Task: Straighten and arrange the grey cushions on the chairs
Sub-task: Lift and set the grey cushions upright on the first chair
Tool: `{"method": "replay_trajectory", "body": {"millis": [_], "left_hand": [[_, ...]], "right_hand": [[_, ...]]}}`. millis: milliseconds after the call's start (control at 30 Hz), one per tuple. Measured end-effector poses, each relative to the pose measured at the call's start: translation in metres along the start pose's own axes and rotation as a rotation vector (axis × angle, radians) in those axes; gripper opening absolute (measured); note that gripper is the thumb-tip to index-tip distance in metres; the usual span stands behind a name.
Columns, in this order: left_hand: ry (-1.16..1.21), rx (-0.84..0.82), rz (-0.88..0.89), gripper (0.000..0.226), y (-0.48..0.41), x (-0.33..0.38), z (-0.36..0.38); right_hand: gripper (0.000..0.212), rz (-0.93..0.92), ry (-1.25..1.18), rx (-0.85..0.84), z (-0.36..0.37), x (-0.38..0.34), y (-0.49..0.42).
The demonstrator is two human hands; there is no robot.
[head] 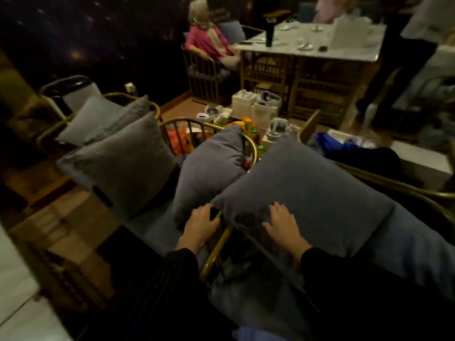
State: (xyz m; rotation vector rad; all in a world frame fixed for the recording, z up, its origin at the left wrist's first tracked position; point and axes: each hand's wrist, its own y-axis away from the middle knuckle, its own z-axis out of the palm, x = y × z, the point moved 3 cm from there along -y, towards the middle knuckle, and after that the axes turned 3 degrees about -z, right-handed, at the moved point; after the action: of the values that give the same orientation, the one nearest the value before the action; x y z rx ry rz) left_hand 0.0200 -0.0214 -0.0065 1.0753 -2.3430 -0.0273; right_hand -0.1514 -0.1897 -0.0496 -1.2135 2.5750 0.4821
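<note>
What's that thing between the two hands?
In the head view, a gold chair rail runs between the left hand and the right hand. The corner of the big grey cushion lies over it there.

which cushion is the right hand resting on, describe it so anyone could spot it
Start at the brass-framed chairs in the foreground. It is the nearest grey cushion, furthest right of the four, lying tilted under the right hand. Unlike the slumped cushion beside it, it is plump and square.
</note>
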Motion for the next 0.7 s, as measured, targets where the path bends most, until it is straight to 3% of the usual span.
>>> {"method": "replay_trajectory", "body": {"millis": [333,467,533,700], "left_hand": [[-0.034,-0.149,0.121,0.066,-0.089,0.082,0.056],[-0.112,-0.159,0.131,0.072,-0.139,0.104,0.069],[-0.113,-0.181,0.1,0.081,-0.162,0.113,0.075],[0.066,-0.22,0.021,0.114,-0.191,0.125,0.081]], "right_hand": [[0.062,0.388,-0.094,0.257,-0.012,0.121,0.034],[0.085,0.755,-0.505,0.384,-0.008,0.167,0.05],[0.096,0.786,-0.691,0.404,-0.002,0.179,0.048],[0.116,0.874,-0.894,0.433,0.004,0.186,0.043]]}}
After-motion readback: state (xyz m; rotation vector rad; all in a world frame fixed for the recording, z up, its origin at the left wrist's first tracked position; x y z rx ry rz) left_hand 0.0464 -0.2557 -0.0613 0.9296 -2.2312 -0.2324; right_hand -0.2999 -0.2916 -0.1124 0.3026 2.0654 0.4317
